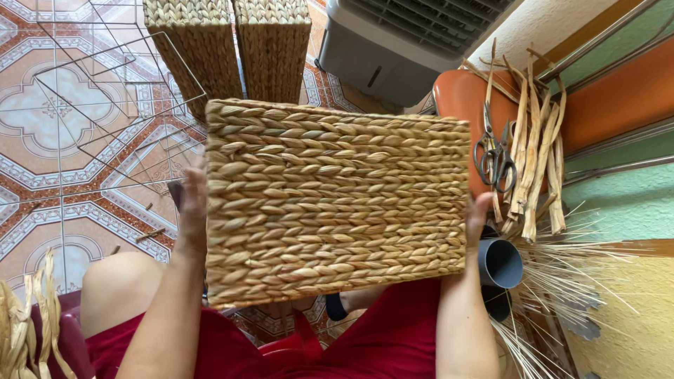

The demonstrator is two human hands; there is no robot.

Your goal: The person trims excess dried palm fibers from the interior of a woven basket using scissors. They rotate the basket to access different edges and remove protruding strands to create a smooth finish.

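Both forearms rise from the bottom edge, left hand (191, 210) and right hand (477, 214) clamping opposite sides of a rectangular woven straw basket (337, 200) at frame centre (fingers mostly hidden behind it). Grey metal scissors (493, 156) lie right.

2 bare forearms raised and parallel: left hand (192, 203) flat, fingers extended upward; right hand (477, 214) likewise upright, palm inward.

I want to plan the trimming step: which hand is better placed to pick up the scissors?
Probably the right hand. It grips the woven basket's right edge, just below the scissors lying on the orange stool. The left hand holds the far edge.
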